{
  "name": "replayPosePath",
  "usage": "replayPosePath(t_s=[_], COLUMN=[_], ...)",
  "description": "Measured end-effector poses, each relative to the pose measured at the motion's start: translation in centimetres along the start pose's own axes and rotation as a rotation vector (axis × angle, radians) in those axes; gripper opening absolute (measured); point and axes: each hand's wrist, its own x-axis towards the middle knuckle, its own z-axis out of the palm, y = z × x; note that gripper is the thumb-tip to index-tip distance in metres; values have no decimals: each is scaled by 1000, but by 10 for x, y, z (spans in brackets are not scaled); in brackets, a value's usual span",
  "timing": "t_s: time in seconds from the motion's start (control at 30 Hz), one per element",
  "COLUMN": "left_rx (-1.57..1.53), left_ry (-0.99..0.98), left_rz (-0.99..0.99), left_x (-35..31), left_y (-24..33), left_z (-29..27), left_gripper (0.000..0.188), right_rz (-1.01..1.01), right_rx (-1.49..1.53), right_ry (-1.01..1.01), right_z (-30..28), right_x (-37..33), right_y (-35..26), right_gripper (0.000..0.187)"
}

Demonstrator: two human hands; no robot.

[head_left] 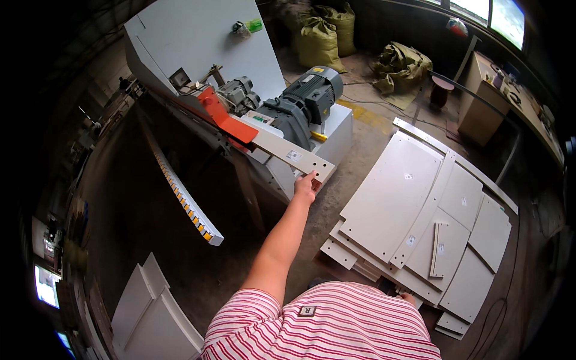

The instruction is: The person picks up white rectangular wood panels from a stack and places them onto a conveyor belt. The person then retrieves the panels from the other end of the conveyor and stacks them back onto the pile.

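Note:
My left arm reaches forward, and my left hand (305, 187) is closed on the near end of a long off-white panel strip (279, 149). The strip has several dark holes at that end and a label on its face. Its other end runs under an orange-red guard (223, 118) on a machine. Only a little of my right hand (408, 298) shows past my striped shirt, beside the near edge of a stack of white panels (390, 186); its fingers are mostly hidden. A short narrow strip (438, 249) lies on top of that stack.
A grey motor (309, 93) sits on the machine's white base (341, 135). At left runs a long rail (186, 204) with yellow pieces. More white panels (150, 309) stand at lower left. Sacks (324, 42) and a wooden desk (480, 102) are at the back.

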Motion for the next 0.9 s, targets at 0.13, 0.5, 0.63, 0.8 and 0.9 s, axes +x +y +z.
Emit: replayPosePath(t_s=[0.13, 0.5, 0.63, 0.8, 0.9], left_rx=[20, -12, -38, 15, 113], left_ry=[-42, -146, -248, -439, -496], left_rz=[-29, -200, -240, -320, -406], left_x=[-25, -89, -113, -146, -166], left_y=[-24, -85, -103, -121, -121], left_z=[18, 51, 66, 67, 54], left_gripper=[17, 12, 15, 14, 18], right_rz=[-118, -919, -1141, -946, -843], right_rx=[14, 102, -229, -691, -676], right_ry=[-69, 290, 397, 191, 34], right_z=[-5, -67, -54, -41, -39], right_x=[44, 48, 52, 22, 22], right_y=[1, -316, -384, -430, -422], right_gripper=[25, 24, 54, 101, 86])
